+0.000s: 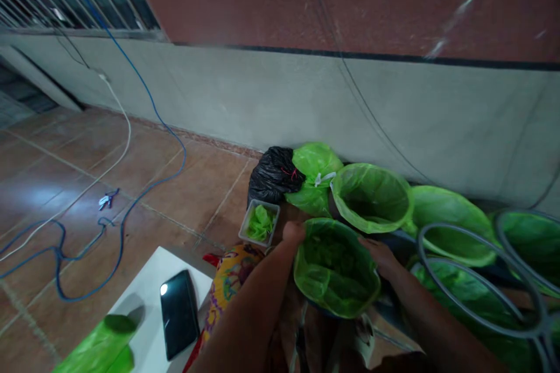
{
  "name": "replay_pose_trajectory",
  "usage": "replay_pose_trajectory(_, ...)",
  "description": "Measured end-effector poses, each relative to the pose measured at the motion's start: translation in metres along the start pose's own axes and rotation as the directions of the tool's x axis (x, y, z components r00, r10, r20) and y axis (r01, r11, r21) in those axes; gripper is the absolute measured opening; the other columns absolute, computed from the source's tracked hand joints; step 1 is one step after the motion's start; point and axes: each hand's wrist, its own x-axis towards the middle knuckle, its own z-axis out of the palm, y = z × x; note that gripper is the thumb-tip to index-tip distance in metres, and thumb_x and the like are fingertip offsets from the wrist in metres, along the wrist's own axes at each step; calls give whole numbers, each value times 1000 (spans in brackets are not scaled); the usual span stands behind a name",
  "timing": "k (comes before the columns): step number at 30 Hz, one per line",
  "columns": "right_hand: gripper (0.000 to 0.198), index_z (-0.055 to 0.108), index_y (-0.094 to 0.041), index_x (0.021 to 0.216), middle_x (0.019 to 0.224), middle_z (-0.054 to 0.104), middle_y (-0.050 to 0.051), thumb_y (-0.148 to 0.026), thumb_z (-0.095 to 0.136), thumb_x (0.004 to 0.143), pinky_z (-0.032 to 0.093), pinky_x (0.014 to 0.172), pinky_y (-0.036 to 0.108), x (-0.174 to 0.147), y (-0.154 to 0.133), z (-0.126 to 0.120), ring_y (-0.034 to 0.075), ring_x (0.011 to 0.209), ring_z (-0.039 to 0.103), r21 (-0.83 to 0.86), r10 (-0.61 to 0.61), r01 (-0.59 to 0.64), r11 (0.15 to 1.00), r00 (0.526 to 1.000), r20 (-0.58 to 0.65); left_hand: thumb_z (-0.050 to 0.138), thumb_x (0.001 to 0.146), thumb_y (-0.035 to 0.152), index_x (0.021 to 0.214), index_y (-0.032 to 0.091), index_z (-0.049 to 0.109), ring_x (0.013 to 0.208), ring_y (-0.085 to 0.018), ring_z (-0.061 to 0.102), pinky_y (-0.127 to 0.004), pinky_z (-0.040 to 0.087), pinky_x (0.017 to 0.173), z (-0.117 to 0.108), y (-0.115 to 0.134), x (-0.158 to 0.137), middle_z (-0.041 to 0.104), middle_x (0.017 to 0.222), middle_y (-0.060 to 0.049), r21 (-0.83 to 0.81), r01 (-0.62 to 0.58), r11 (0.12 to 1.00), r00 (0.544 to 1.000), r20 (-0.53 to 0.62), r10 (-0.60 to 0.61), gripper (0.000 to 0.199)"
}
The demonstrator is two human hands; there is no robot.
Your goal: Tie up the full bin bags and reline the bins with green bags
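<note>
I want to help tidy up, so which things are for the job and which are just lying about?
Seem part of the job:
- green-lined bin, held by left hand and right hand
- other green-lined bins
- clear tub

Probably just lying about:
- phone
- blue cord
- white cord
- apparent keys on the floor

Dim light, glare on floor

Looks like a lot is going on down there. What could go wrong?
The green liner might slip, with the left hand and right hand at its rim. The phone, near the white surface's edge, could get knocked off. Someone might trip on the loose blue cable.
</note>
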Motion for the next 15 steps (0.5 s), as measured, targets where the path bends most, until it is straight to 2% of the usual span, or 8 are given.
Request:
replay_pose_trajectory(2,32,73,-17,76,70,75,7,-39,78,54,56,60,35,7,4,4,25,64,70,84,24,-20,996,999,-47,59,88,35,99,14,68,94,-18,65,-35,52,86,1,-1,3,70,101,-7,-16,-10,1000,1000,-21,9,26)
replay_pose_trajectory(5,35,73,-19,80,73,75,6,-39,76,52,57,63,35,13,10,7,24,64,69,125,-50,68,990,990,-135,61,84,23,94,13,74,92,-21,68,-30,51,84,0,-1,3,74,96,-11,-34,-14,999,997,-82,11,20)
replay_pose_trajectory(8,35,74,-18,82,76,75,7,-44,70,58,55,68,35,10,10,10,24,68,69,-63,-201,192,979,955,-219,55,83,16,98,15,75,93,-21,68,-28,50,82,-4,2,1,74,101,-11,-44,-31,999,987,-160,23,25)
replay_pose_trajectory(11,36,75,-17,86,85,76,9,-46,63,68,53,78,37,0,1,14,25,80,69,-241,-384,329,913,892,-238,47,86,13,102,14,73,96,-20,67,-27,49,83,-11,8,-3,73,106,-12,-40,-76,996,972,-227,65,30)
replay_pose_trajectory(15,38,74,-17,88,88,76,8,-48,60,72,51,85,39,-13,-14,19,25,86,68,-208,-497,459,864,843,-206,43,88,12,102,14,71,96,-19,67,-26,48,84,-23,12,-13,73,102,-11,-18,-144,989,954,-269,134,31)
